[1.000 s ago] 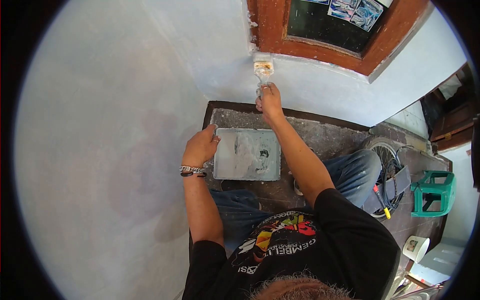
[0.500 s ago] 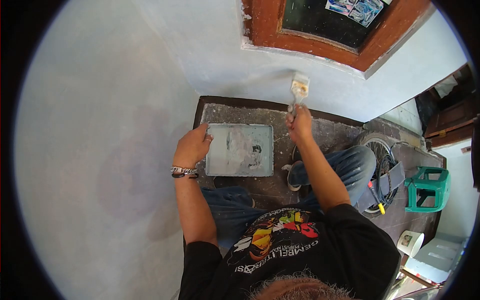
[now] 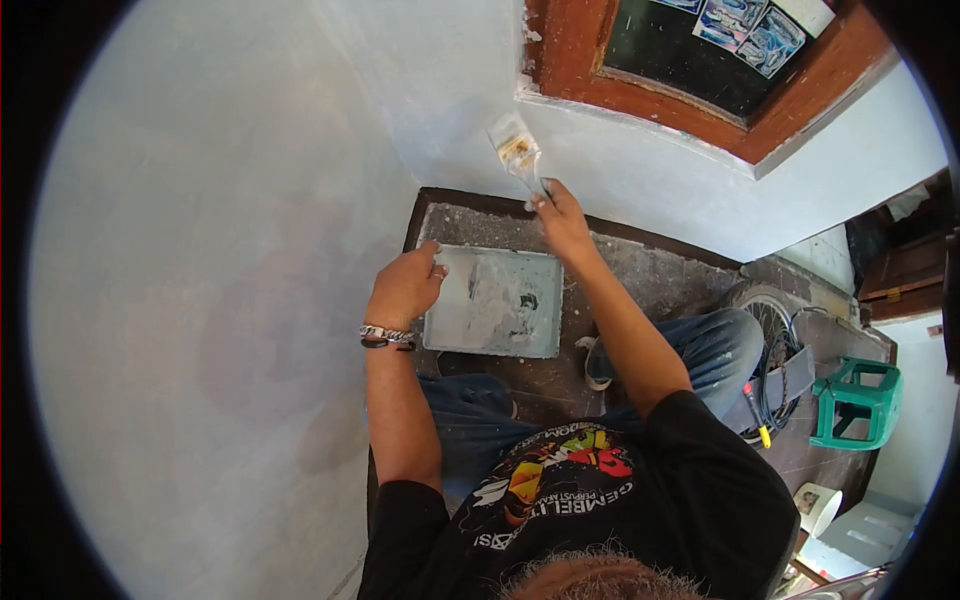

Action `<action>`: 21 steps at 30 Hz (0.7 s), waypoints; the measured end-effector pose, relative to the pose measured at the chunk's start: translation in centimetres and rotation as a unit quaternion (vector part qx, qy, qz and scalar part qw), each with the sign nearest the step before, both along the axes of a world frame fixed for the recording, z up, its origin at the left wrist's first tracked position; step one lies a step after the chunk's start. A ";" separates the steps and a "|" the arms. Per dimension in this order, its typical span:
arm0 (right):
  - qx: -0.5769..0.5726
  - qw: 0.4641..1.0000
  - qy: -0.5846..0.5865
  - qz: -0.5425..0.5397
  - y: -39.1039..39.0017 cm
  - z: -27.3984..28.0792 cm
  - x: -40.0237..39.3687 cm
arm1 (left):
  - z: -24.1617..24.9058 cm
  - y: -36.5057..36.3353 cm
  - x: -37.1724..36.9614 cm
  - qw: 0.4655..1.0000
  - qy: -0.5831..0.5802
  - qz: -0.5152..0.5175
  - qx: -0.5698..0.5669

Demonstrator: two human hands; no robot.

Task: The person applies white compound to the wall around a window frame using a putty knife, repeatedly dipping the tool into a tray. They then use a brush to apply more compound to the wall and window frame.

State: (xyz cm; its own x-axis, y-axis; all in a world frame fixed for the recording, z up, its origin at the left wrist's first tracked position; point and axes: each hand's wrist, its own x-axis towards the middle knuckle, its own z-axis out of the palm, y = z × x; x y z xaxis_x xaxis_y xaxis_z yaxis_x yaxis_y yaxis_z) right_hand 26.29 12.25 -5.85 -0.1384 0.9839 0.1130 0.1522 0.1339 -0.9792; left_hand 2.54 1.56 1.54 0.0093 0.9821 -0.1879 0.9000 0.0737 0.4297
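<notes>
Nearest, below the tray point(image 3: 545, 340) in the view, are the person's black shirt point(image 3: 600, 520) and the jeans point(image 3: 700, 345), one knee to the tray's right. The left hand point(image 3: 408, 285) is closed on the tray's far left corner, fingers bent over the rim; pale, wet-looking paint point(image 3: 450, 300) lies inside the tray. Beyond the tray's far right part, the right hand point(image 3: 562, 220) is closed around the handle of the brush point(image 3: 518, 152), thumb and fingers pinched together on it. The brush is past the tray's far edge, bristles pointing away and leftward, at the pale wall point(image 3: 450, 130); whether they touch it, I cannot tell. Well right of the tray are a wheel point(image 3: 765, 300), with a red-and-yellow handle point(image 3: 757, 415) by it, then a green stool point(image 3: 858, 403). Farther beyond the tray is the brown window frame point(image 3: 690, 100).
</notes>
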 end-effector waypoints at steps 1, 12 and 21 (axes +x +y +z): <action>0.094 0.989 -0.117 -0.013 0.2 -0.7 0.8 | 0.0 0.1 -0.1 1.000 0.006 -0.001 0.001; 0.206 0.879 -0.424 0.071 -0.2 6.0 10.5 | 6.0 5.1 6.6 0.954 -0.098 -0.120 0.258; 0.086 0.887 -0.412 0.188 -3.2 -0.2 15.9 | 8.4 23.2 20.5 0.720 0.074 -0.189 0.663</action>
